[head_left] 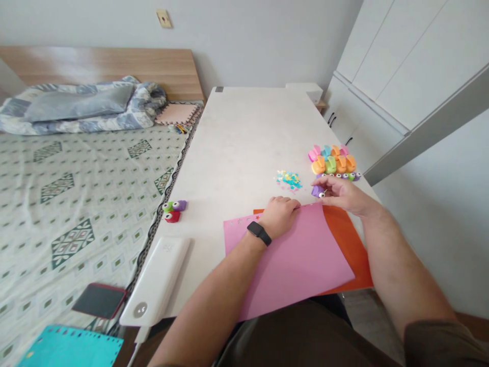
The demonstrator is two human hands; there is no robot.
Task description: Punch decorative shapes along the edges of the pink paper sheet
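Note:
A sheet of pink paper [301, 260] lies over an orange sheet [349, 234] at the table's front edge. Small cut-outs, one star-shaped, run along the pink sheet's far edge. My left hand [281, 216], with a black watch on its wrist, is closed over that far edge, its fingers curled. At the sheet's far right corner, my right hand [346, 194] grips a purple craft punch [318, 191] with a googly eye. Whether the punch's slot is around the paper is unclear. Small paper confetti [289, 180] in yellow, teal and pink lies just beyond my hands.
Colourful craft punches [333, 162] stand in rows beyond my right hand. Three more punches [174, 210] sit at the table's left side, near a white power bank [158, 280] with a cable. On the bed are a phone [100, 300] and a punched teal sheet [71, 346].

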